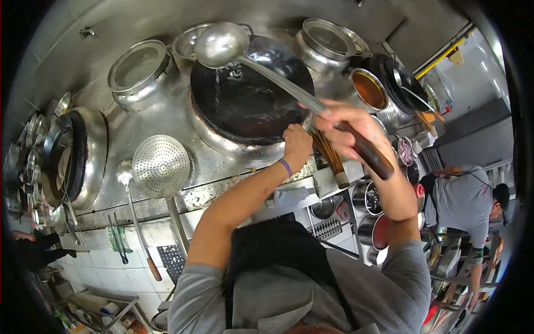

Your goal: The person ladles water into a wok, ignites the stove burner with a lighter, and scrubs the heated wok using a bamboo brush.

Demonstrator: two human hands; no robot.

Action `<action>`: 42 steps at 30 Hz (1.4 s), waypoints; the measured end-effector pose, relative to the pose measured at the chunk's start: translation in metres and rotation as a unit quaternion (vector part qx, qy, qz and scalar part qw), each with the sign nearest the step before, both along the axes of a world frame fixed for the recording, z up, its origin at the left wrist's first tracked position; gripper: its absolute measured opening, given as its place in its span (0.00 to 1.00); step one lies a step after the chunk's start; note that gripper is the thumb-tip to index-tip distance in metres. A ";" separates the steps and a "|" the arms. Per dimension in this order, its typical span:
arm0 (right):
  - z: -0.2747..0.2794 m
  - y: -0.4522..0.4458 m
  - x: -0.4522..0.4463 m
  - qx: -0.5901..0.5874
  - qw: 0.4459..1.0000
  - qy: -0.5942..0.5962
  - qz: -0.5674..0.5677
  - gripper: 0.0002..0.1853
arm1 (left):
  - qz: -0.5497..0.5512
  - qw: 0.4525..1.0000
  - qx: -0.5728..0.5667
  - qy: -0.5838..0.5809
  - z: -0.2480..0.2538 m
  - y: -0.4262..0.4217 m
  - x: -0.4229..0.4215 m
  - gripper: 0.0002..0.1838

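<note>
My right hand [351,131] grips a large ladle [278,79] by its dark wooden handle. The ladle's metal bowl is tilted over the far left part of the black wok [245,106], and a thin stream of clear liquid falls from it into the wok. At the wok's near right rim, my left hand [298,147] is closed on the edge; the fingers are partly hidden. A wristband circles that wrist. Just right of the left hand lies a bamboo wok brush [331,157], its bristles toward the wok.
A perforated skimmer [161,167] and another ladle [135,217] lie on the steel stove at left. Lidded pots [139,69] stand behind. A pot of orange liquid [369,89] is at right. A second wok [72,158] sits far left. A co-worker [464,197] bends over at right.
</note>
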State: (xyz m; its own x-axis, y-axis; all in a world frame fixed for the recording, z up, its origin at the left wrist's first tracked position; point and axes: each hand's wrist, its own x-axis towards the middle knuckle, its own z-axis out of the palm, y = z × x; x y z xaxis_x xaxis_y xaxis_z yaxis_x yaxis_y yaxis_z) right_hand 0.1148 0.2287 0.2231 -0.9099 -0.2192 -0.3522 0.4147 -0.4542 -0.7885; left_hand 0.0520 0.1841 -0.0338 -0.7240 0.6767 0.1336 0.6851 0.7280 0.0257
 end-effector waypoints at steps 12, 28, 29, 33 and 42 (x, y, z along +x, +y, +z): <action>-0.028 0.088 0.193 0.028 0.989 -0.089 -0.112 0.28 | -0.103 0.989 0.051 0.093 -0.003 -0.044 -0.022 0.04; -0.053 0.110 0.239 0.036 0.997 -0.017 -0.070 0.22 | -0.096 0.924 0.362 0.074 -0.011 -0.123 -0.012 0.12; -0.053 0.108 0.239 0.035 0.997 -0.017 -0.068 0.24 | -0.091 0.929 0.351 0.076 -0.010 -0.124 -0.013 0.13; -0.054 0.101 0.236 0.024 0.999 -0.007 -0.047 0.30 | -0.102 0.949 0.286 0.079 0.000 -0.112 0.001 0.19; -0.045 0.095 0.238 0.056 0.998 0.006 -0.041 0.27 | -0.142 0.931 0.325 -0.091 0.021 -0.115 -0.019 0.06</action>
